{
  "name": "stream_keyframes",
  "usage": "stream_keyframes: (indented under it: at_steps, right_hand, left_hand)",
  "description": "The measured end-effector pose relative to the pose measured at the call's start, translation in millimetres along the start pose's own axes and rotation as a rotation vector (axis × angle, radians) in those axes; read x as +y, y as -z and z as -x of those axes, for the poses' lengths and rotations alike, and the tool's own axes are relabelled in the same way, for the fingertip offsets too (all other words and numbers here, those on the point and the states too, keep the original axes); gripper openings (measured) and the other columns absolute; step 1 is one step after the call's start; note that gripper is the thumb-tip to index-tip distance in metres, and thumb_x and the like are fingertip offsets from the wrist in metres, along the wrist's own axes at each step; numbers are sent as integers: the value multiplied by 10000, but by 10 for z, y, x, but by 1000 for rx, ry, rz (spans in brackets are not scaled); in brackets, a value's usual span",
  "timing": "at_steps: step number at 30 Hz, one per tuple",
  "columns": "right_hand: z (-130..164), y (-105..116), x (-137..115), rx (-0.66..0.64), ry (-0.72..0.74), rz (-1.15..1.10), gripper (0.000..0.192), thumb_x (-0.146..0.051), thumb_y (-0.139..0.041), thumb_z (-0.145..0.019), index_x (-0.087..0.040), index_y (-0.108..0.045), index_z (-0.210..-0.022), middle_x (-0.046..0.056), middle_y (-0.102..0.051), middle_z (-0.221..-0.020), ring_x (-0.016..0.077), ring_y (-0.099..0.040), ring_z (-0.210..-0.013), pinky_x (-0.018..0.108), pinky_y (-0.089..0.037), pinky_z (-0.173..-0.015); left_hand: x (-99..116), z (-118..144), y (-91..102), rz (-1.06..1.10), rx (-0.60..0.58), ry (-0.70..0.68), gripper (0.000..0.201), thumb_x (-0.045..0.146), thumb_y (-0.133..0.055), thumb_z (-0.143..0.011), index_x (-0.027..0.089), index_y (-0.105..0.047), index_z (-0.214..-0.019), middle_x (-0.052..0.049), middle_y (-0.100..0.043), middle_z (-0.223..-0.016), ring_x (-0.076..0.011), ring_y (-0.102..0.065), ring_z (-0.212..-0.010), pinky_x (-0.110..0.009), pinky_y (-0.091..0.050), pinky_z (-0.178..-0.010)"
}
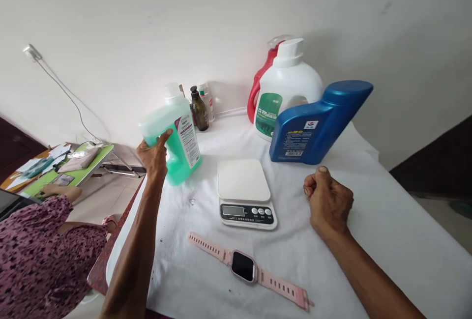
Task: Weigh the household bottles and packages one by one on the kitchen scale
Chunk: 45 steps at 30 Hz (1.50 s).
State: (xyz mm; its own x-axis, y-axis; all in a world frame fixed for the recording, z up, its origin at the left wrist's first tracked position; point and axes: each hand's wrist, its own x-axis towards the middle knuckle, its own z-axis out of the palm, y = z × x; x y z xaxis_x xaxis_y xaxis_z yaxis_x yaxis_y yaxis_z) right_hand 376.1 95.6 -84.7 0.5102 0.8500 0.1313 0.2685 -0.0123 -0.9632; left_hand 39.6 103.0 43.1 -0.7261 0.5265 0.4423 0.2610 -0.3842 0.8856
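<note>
My left hand (155, 157) is wrapped round the handle of a clear jug of green liquid (179, 159) with a white cap. The jug leans a little; I cannot tell if its base touches the cloth. My right hand (328, 198) rests as a fist on the cloth, with nothing visible in it. Just beyond that fist stands a blue bottle (295, 134) with a slanted neck. Between my hands lies a white digital kitchen scale (244, 181) with a bare top and a blank display. A smartwatch (243, 266) with a pink strap lies in front of it.
Behind the blue bottle stand a white detergent jug (295, 80) and a red-handled container (254, 95). Small bottles, including a dark one (200, 112), stand by the wall. At left, a person in a patterned garment (33, 260) is beside a green table (90, 161).
</note>
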Motion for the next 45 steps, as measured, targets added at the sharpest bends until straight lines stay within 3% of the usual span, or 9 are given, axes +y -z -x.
stream_keyframes:
  at_steps: [4, 7, 15, 22, 30, 32, 36, 40, 45]
  right_hand:
    - [13, -1, -61, -13, -56, -47, 582, -610, -461, -1010, -222, -529, -581, -6, -483, -482, 138, -439, -472, 329, -367, -542]
    - [13, 1, -58, -14, -53, -67, 580, -606, -458, -1017, -222, -532, -589, -11, -477, -489, 138, -439, -492, 332, -370, -571]
    - [8, 0, -25, -17, -39, -111, 624, -662, -445, -1029, -241, -513, -573, -12, -476, -498, 149, -444, -498, 335, -357, -564]
    - [25, 57, -114, -40, -46, -125, 692, -759, -440, -1000, -242, -497, -544, -16, -482, -494, 144, -445, -490, 339, -349, -560]
    - [25, 38, -93, -30, -26, -139, 702, -769, -459, -996, -244, -488, -530, -16, -459, -490, 149, -433, -487, 347, -332, -550]
    - [28, 34, -84, -32, -24, -139, 694, -755, -466, -998, -246, -483, -527, -14, -458, -488, 152, -430, -485, 350, -325, -543]
    - [29, 32, -75, -37, -20, -151, 664, -731, -482, -995, -250, -500, -537, -9, -464, -492, 160, -432, -493, 354, -334, -548]
    - [28, 29, -68, -41, -20, -164, 647, -741, -506, -968, -257, -509, -539, -2, -463, -488, 166, -422, -488, 359, -331, -542]
    - [25, 21, -15, -56, 5, -166, 644, -710, -516, -975, -263, -499, -512, 18, -464, -486, 179, -422, -495, 377, -325, -544]
  left_hand:
    - [311, 197, 189, 60, -37, -8, 569, 379, -939, -577, 213, -396, -538, 102, -375, -491, -43, -315, -420, -220, -276, -394]
    - [529, 346, 172, 122, -94, 7, 552, 400, -958, -568, 206, -442, -536, 105, -343, -481, -42, -303, -420, -214, -271, -393]
    - [734, 726, -321, 254, -299, 83, 561, 483, -970, -596, 210, -481, -568, 104, -293, -499, -45, -288, -428, -220, -263, -398]
    - [545, 957, -568, 204, -412, 137, 600, 472, -970, -605, 210, -436, -528, 97, -356, -487, -49, -310, -432, -247, -303, -412]
    - [472, 949, -490, 94, -553, 2, 576, 552, -892, -759, 209, -489, -531, 65, -424, -496, -86, -411, -471, -274, -391, -483]
    - [485, 916, -396, 50, -628, -46, 544, 644, -843, -782, 202, -579, -606, 27, -542, -576, -120, -515, -552, -287, -458, -544]
    - [449, 780, -204, 17, -750, -173, 668, 858, -626, -836, 198, -708, -908, -85, -739, -986, -235, -700, -914, -376, -581, -795]
    - [154, 619, -78, 22, -665, -86, 759, 894, -349, -937, 212, -680, -965, -87, -715, -969, -231, -695, -908, -357, -559, -785]
    - [-527, 625, 126, -141, -566, 146, 674, 812, -489, -945, 194, -576, -691, 16, -471, -559, -118, -414, -509, -268, -348, -518]
